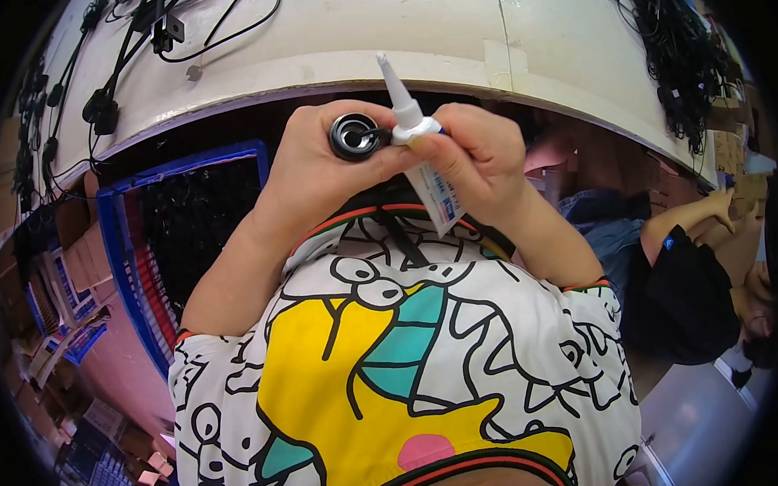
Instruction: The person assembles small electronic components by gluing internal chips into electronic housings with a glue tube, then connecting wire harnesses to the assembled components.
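Observation:
My left hand [322, 155] is closed round a small black cylindrical part [354, 137] with a ring-shaped end and a metallic inside that faces up. Beside it, my right hand [480, 154] grips a white squeeze tube [436, 190] just below its neck. The tube's long tapered nozzle [394, 84] points up and away from me, and its flat printed end hangs down between my wrists. Both hands are held close together in front of my chest, at the near edge of the table. My left fingertips reach the neck of the tube. Whether a cable runs from the black part cannot be made out.
A pale worktable [356, 38] spans the far side, with black cables [130, 59] at left and a dark cable bundle [678, 53] at right. A blue-rimmed crate [115, 244] of black items stands to my left. Another person in dark clothing [678, 297] sits at right.

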{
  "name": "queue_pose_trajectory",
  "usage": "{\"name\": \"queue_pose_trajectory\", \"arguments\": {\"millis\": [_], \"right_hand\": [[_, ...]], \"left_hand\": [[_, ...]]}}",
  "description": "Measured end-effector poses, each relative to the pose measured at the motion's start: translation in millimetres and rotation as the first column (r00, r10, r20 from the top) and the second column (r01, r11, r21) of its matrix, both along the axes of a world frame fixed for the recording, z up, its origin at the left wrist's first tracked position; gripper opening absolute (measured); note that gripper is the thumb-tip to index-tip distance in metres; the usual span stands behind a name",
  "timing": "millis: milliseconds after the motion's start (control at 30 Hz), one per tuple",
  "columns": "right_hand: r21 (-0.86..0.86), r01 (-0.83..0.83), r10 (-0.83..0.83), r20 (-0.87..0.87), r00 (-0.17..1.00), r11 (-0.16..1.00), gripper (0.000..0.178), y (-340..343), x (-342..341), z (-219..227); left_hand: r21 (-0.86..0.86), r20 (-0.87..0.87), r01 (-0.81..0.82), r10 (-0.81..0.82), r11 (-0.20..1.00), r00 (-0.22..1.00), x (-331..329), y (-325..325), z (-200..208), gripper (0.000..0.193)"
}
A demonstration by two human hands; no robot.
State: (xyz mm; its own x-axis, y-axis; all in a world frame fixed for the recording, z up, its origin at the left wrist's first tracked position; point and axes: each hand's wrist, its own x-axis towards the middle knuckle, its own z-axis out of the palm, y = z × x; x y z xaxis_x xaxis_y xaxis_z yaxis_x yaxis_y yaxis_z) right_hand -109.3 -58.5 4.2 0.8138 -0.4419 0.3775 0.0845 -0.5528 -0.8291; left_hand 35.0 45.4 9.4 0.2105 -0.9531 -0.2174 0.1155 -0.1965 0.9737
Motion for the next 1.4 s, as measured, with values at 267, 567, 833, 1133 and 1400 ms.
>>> {"name": "queue_pose_trajectory", "arguments": {"millis": [267,567,833,1133,1400], "right_hand": [[0.953,-0.241,0.341,0.168,0.925,0.185,0.036,-14,-15,37],[0.986,-0.103,0.412,0.148,0.899,-0.129,0.036,0,-19,31],[0.999,0.032,0.420,-0.018,0.907,-0.025,0.035,12,-22,37],[0.826,0.212,0.277,-0.399,0.874,0.522,0.028,28,-7,57],[0.467,-0.030,0.334,-0.585,0.739,0.884,0.029,10,-4,70]], "left_hand": [[-0.212,0.110,0.065,-0.043,0.975,0.993,9,-5,-8,0.025],[-0.348,0.335,0.115,0.008,0.930,0.942,8,1,-15,0.027],[-0.365,0.274,0.078,0.027,0.928,0.961,2,11,-13,0.025],[-0.425,0.327,0.119,0.030,0.897,0.945,3,12,-18,0.029],[-0.353,0.330,0.060,0.064,0.934,0.942,5,12,-21,0.033]]}}
